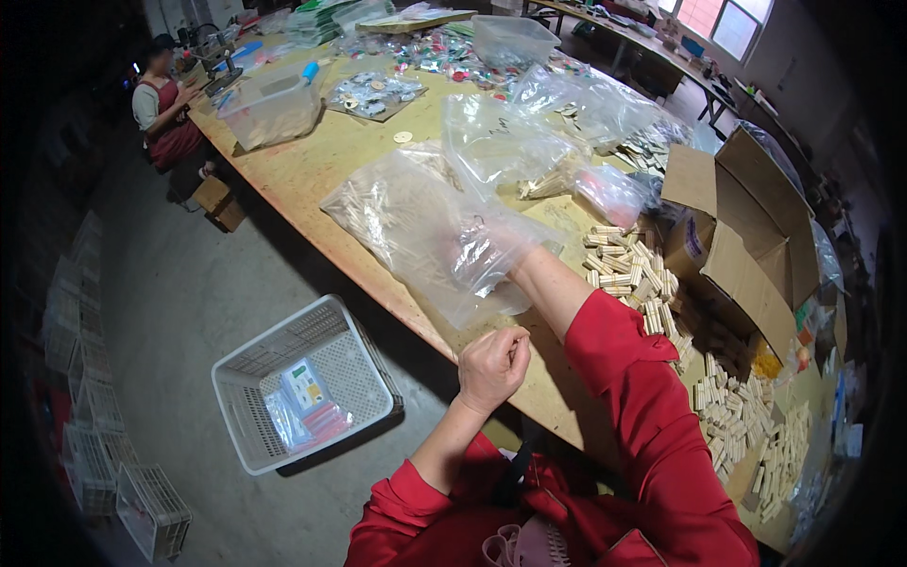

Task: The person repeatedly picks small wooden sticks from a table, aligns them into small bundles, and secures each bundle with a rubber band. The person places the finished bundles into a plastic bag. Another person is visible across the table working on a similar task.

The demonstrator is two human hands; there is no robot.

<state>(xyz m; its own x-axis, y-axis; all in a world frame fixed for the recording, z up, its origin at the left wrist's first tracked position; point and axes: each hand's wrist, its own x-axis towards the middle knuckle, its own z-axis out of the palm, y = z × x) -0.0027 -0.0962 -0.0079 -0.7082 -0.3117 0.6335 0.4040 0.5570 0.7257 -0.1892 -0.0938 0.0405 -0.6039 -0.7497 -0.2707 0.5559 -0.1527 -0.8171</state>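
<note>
A clear plastic bag (378,222) of thin pale wooden sticks lies on the table near its left edge. My right hand (501,250) reaches into this bag, or under its film; the shiny plastic blurs the fingers, and what they hold cannot be made out. Close to the table edge, my left hand (494,367) is curled closed just below the bag, apart from it. Whatever it may hold is hidden inside the fingers. A second, larger clear bag (496,142) lies beyond the first, next to some loose sticks (548,181).
Bundled wooden sticks (628,274) are heaped right of my arm, beside an open cardboard box (751,255). A grey plastic basket (378,406) with packets stands at lower left. A clear tub (269,109) sits on the table (312,156). Another person (165,113) is at far left.
</note>
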